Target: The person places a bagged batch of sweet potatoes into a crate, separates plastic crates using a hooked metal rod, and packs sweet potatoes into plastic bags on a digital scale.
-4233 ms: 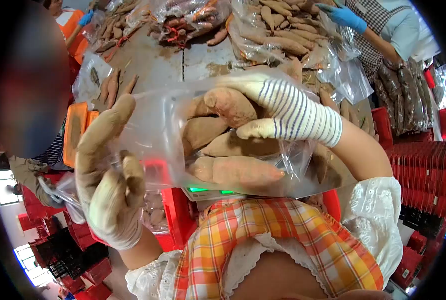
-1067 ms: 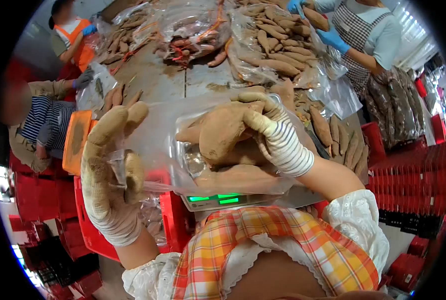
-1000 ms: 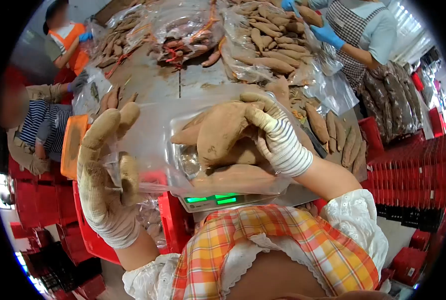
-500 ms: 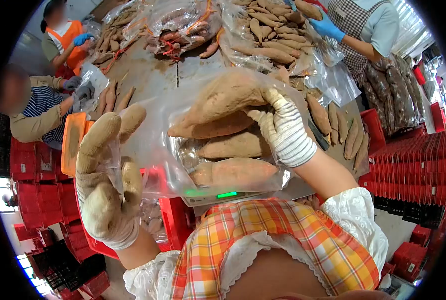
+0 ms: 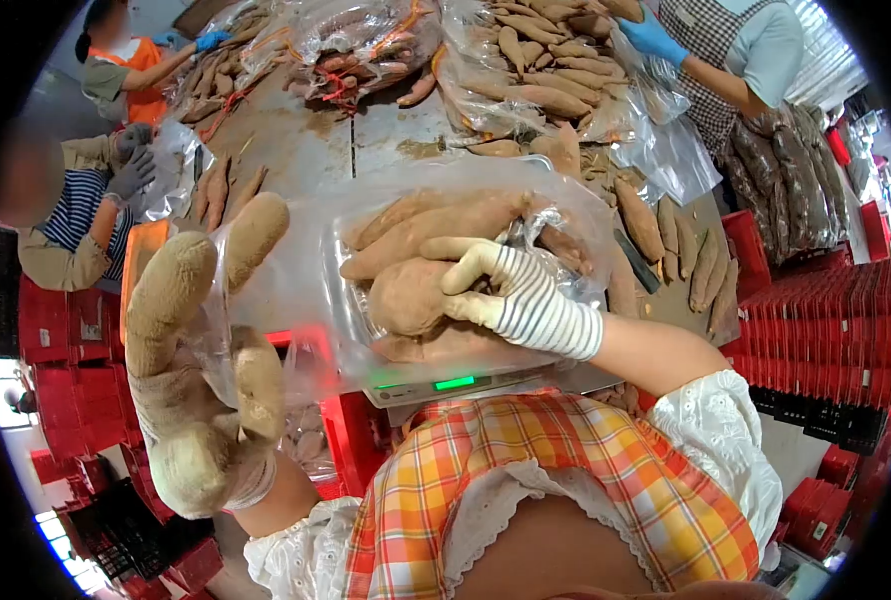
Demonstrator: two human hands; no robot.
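Note:
A clear plastic bag (image 5: 306, 250) lies over the metal tray of a scale (image 5: 446, 384) with a lit green display. Several sweet potatoes (image 5: 436, 235) lie together on the tray, under or inside the film. My right hand (image 5: 516, 295), in a striped glove, grips the end of a rounder sweet potato (image 5: 406, 298) at the near side of the group. At left, my left hand (image 5: 206, 370), in a dirt-stained glove, holds the bag's edge between curved fingers and thumb, with film stretched across the gap. Exactly where the bag's mouth ends is hard to see.
Heaped sweet potatoes (image 5: 556, 60) and a filled, tied bag (image 5: 366, 60) lie at the back. Loose sweet potatoes (image 5: 641, 220) lie at right beside a dark-handled tool (image 5: 636, 262). A red crate (image 5: 356, 440) stands below the scale. Co-workers stand at both sides.
My right hand has moved down and left, from a long sweet potato to the rounder one. The long one now lies at the back of the tray. My left hand has shifted slightly left and down.

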